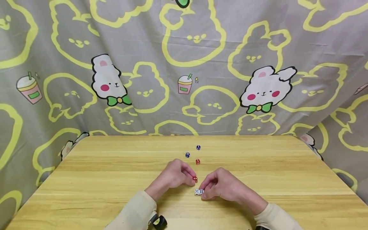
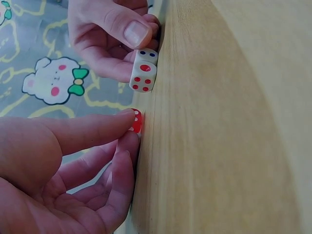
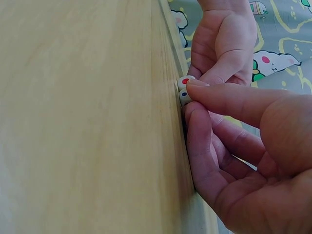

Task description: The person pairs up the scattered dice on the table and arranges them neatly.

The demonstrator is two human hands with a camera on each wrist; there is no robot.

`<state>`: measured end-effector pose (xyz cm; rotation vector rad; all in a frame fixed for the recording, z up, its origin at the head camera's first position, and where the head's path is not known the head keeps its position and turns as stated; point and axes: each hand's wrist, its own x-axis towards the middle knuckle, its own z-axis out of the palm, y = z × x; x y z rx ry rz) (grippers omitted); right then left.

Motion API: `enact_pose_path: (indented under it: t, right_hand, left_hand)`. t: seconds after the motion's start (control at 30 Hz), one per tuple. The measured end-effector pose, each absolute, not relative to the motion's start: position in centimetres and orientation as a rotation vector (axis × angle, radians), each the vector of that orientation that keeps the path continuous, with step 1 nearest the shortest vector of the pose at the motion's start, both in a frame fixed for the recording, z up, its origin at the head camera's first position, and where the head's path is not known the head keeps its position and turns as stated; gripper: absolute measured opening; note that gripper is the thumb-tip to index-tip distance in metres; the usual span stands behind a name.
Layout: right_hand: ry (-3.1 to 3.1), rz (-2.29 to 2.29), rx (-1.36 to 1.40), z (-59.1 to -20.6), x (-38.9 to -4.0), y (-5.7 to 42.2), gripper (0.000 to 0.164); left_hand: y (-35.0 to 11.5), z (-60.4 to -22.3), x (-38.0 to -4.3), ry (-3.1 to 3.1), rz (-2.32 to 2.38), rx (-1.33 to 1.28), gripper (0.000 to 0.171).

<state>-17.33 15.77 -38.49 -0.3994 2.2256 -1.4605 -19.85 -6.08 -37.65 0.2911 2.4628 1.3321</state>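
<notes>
Between your left fingers [image 2: 92,131] you pinch a red die [image 1: 195,179], and your right fingers [image 3: 239,99] pinch a white die [image 1: 202,191] that, pushed unevenly, could skew its touching white neighbour [image 1: 196,192].

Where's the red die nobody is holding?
In the head view, the loose red die sits just right of centre, beyond the red die in the left hand, on the near side of both blue dice.

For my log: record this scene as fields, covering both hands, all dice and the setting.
Left hand: pinches front red die
Right hand: pinches right white die
White pair: left white die beside the right one
Farther back: rear red die, nearer blue die, farther blue die
Surface: wood-grain table
Backdrop: patterned gray curtain
</notes>
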Motion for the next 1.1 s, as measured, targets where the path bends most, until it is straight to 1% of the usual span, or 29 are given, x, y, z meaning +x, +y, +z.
enact_pose_path:
  t: [1.1]
  right_hand:
    - [2.220, -1.474, -0.405, -38.60, -17.29, 15.75, 0.018]
  left_hand:
    - [-6.08, -37.66, -19.79, 2.453, 1.336, 0.278, 0.016]
